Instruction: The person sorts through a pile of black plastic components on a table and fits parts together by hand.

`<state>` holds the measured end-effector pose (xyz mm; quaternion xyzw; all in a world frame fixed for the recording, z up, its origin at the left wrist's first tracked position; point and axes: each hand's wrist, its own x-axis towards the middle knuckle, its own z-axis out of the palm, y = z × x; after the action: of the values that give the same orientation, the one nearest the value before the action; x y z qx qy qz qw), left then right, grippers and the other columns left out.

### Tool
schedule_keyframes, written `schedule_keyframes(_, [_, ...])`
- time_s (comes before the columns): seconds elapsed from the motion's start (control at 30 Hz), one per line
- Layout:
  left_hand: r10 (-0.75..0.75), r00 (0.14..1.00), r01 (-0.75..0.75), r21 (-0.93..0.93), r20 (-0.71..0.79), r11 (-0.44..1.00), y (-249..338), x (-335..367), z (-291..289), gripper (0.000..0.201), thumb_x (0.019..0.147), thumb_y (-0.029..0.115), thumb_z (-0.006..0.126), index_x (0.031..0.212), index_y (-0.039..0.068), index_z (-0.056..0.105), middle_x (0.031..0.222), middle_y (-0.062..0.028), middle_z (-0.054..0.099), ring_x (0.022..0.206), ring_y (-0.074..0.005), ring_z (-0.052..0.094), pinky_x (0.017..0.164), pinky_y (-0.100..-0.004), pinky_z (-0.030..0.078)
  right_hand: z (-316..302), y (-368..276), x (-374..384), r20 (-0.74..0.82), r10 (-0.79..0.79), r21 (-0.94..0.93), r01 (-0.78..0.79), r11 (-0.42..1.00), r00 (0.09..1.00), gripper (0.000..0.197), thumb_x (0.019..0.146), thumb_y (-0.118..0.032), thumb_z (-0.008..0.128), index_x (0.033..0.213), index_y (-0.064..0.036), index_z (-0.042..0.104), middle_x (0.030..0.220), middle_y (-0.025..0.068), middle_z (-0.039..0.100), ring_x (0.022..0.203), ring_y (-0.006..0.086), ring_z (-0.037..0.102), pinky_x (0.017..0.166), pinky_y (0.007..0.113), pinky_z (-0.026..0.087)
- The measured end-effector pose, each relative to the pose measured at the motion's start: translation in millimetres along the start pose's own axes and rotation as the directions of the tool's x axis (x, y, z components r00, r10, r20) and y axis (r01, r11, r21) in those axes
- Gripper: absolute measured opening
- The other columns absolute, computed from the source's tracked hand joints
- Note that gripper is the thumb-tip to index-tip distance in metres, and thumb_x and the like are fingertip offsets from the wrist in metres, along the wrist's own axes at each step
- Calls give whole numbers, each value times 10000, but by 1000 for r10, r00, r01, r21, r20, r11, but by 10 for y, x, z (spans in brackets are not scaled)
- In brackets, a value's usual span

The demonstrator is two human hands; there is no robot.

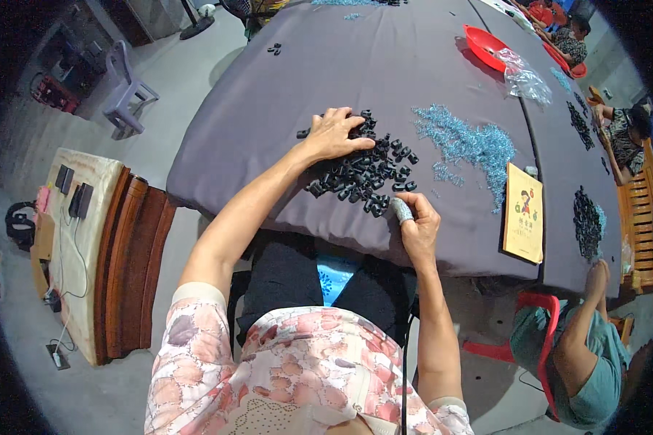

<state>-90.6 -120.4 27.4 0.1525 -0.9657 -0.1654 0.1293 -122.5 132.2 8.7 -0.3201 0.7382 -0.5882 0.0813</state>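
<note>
A heap of small black plastic parts [359, 170] lies on the grey cloth near the table's front edge. Over its far left side reaches my left hand [334, 134], fingers spread and touching the parts. My right hand [421, 226] is at the heap's near right corner, fingers curled in. A grey wrapping [401, 210] covers one of its digits, close to the nearest black parts. Whatever the right fingers hold, if anything, is too small to make out. To the right of the heap spreads a pile of small shiny blue metal pieces [471, 141].
A yellow booklet [524, 214] lies right of the blue pile. Farther back are a red basin [484, 47] and a clear plastic bag [526, 80]. Other people sit along the right side by more black piles [586, 221]. A marble-topped wooden cabinet [87, 275] stands at left.
</note>
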Motion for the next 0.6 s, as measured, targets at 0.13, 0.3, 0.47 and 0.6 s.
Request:
schedule_keyframes(0.13, [91,996,-91,-164,-8,982,6,-1,33,559,717,499,658,1120,114,623,1285,-171,457,1175,-348,434,961,-482,360,-8,-30,15,8,-38,-28,38,999,999,139,770,35,578,896,9,631,776,31,622,718,97,565,678,237,460])
schedule_keyframes(0.3, [323,922,-360,-163,-215,919,199,-117,40,267,686,66,702,940,32,629,1116,-145,534,1039,-327,501,898,-399,422,-8,-46,12,6,-20,-10,20,1000,1000,146,755,36,581,889,6,628,786,72,618,708,136,591,667,266,472])
schedule_keyframes(0.47, [471,859,-501,-135,-203,855,389,-285,125,196,721,-14,616,913,26,606,1043,-115,558,980,-304,519,828,-403,430,1,-33,7,1,-24,-5,24,1000,1000,145,754,38,578,888,8,626,779,67,613,698,128,580,660,260,468])
schedule_keyframes(0.6, [536,827,-556,-101,-170,825,537,-487,185,235,735,19,562,969,22,584,1056,-137,558,1000,-304,527,828,-388,430,-7,-61,9,7,-66,-41,66,997,998,142,756,35,580,887,8,627,777,63,613,692,122,575,646,259,465])
